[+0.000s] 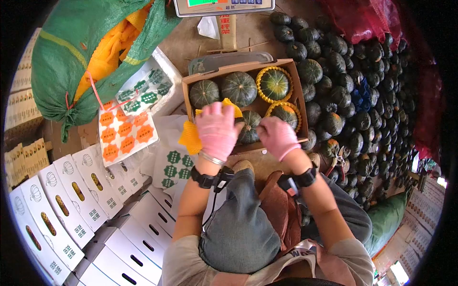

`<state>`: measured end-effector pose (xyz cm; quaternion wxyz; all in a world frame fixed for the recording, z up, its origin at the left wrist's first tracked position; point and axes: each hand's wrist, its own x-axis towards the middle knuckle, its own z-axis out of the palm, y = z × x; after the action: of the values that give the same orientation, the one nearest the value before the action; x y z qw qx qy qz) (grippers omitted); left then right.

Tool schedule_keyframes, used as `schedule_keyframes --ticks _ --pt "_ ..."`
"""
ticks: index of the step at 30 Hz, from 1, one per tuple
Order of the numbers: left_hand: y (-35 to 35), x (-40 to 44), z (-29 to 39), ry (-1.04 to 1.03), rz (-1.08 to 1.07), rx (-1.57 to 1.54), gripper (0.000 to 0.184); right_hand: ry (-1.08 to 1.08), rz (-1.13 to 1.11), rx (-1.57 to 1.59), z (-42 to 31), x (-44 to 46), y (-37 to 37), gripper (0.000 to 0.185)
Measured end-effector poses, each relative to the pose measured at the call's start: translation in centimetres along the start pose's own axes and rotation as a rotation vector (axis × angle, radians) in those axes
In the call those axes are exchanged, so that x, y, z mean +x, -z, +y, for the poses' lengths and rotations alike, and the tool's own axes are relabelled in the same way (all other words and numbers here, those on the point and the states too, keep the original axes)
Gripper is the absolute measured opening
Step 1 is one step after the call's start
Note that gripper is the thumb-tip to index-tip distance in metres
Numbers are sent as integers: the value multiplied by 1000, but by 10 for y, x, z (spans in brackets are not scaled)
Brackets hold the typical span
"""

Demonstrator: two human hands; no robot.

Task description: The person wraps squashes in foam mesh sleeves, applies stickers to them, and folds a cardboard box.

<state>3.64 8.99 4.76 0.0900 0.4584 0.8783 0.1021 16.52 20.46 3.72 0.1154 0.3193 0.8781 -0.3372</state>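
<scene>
A brown cardboard box (187, 95) with small dark-green pumpkins stands in front of me. My left hand (218, 129), in a pink glove, is closed over a yellow foam net (190, 138) at the box's near left corner; what lies under the palm is hidden. My right hand (279, 136), also gloved in pink, has its fingers curled beside the near middle pumpkin (249, 127); whether they pinch anything is hidden. Two bare pumpkins, one left (204, 94) and one middle (239, 89), sit in the far row. Yellow nets surround the far right pumpkin (275, 85) and the near right pumpkin (286, 116).
A large heap of pumpkins (343, 90) covers the floor at right, with red-handled pruning shears (338, 162) on it. White printed cartons (67, 200) line the left. Sticker sheets (126, 136) lie beside a green sack (62, 57). A scale (224, 7) stands beyond the box.
</scene>
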Motion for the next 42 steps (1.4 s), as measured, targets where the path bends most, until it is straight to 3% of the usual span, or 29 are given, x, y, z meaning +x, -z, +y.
schedule_keyframes --ticks 3,6,9,12,14,17,20,23,24,28,32,36,38,40,41,42 --pt "6 -21 -24 57 343 -107 41 -114 -277 85 -24 7 -25 56" --pt "16 -53 -43 150 375 -96 50 -236 -323 252 -37 14 -38 67" --pt "13 -63 -53 250 243 25 62 -163 -169 157 -44 13 -48 56" --pt "20 -56 -54 39 104 246 72 -156 -187 270 -36 13 -59 61" --pt "15 -39 -58 -125 -55 203 76 -248 -170 677 -29 12 -77 57" --pt "-5 -11 -61 -203 -328 204 80 -208 -49 877 -23 13 -100 57" --pt "-6 7 -56 -121 -516 263 78 -184 -73 925 -25 7 -94 50" --pt "6 13 -60 -110 -555 204 73 -299 -275 1175 -36 4 -64 33" --pt "8 12 -65 -125 -548 164 72 -283 -304 1156 -33 6 -63 32" --pt "-22 -21 -84 -355 -22 70 70 -225 -338 1068 -32 5 -64 30" --pt "-12 -44 -65 -59 -248 -34 58 -103 -273 1015 -29 -3 -72 26" --pt "-2 -65 -37 -166 10 -157 47 115 -98 652 -25 -29 -37 27" --pt "12 -66 -9 -340 29 -430 47 176 -43 467 -17 -64 10 28" --pt "13 -67 21 -499 -228 -666 59 161 6 456 7 -105 42 27" --pt "6 -65 33 -638 -257 -604 68 57 -82 533 20 -123 56 25" --pt "3 -62 41 -777 -283 -537 77 69 59 504 30 -141 56 22"
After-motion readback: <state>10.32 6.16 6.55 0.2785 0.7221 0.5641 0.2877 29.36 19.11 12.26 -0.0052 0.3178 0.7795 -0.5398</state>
